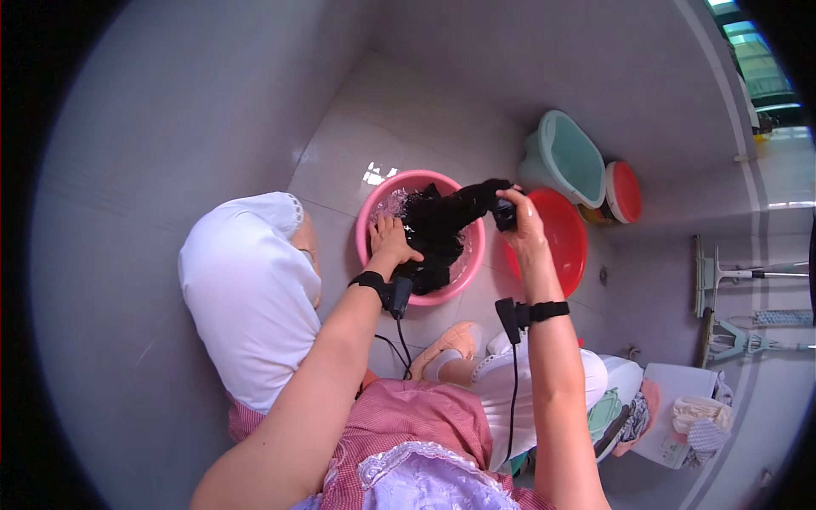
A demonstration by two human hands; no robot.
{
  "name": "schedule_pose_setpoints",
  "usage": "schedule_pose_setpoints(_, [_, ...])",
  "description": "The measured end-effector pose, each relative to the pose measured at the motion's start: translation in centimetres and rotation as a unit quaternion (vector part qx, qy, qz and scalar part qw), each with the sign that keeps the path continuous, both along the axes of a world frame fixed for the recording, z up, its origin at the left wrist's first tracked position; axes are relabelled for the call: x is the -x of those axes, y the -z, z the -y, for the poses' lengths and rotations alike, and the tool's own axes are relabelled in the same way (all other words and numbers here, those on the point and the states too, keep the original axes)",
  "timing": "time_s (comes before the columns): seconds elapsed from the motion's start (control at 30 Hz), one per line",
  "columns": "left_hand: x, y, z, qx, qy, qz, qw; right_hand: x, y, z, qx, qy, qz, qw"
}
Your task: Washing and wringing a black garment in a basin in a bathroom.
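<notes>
A pink plastic basin (473, 274) stands on the tiled floor with water and a soaked black cloth or garment (437, 236) in it. My left hand (391, 241) lies over the basin's left part, fingers spread, at the edge of the black cloth; whether it presses on the cloth cannot be told. My right hand (524, 217) is raised above the gap between the pink basin and a red basin (564, 245), its fingers closed around a bunched end of the black cloth. From there the cloth stretches down into the pink basin. Each wrist wears a black strap with a small cabled device.
A light green plastic tub (574, 159) leans by the wall, beside a bucket with a red lid (626, 191). Mops (733, 274) hang on the right wall. Folded cloths (701, 417) lie on a white surface at the lower right. Grey walls stand close on the left and ahead.
</notes>
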State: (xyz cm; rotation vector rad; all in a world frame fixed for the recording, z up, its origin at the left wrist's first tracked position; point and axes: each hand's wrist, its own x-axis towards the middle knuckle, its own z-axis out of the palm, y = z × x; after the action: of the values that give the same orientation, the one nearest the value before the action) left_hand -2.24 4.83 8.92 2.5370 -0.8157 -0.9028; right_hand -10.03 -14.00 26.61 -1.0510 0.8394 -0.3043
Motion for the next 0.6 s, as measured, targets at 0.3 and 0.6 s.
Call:
schedule_pose_setpoints(0.3, [1.5, -2.5, 2.9, 0.014, 0.0, -0.041, 0.999, -0.2, -9.5, -3.1, -0.078, 0.144, 0.17, 0.972])
schedule_pose_setpoints(0.6, [1.2, -2.9, 1.1, 0.032, 0.084, 0.039, 0.995, -2.6, -18.7, -6.3, -0.054, 0.039, 0.276, 0.959])
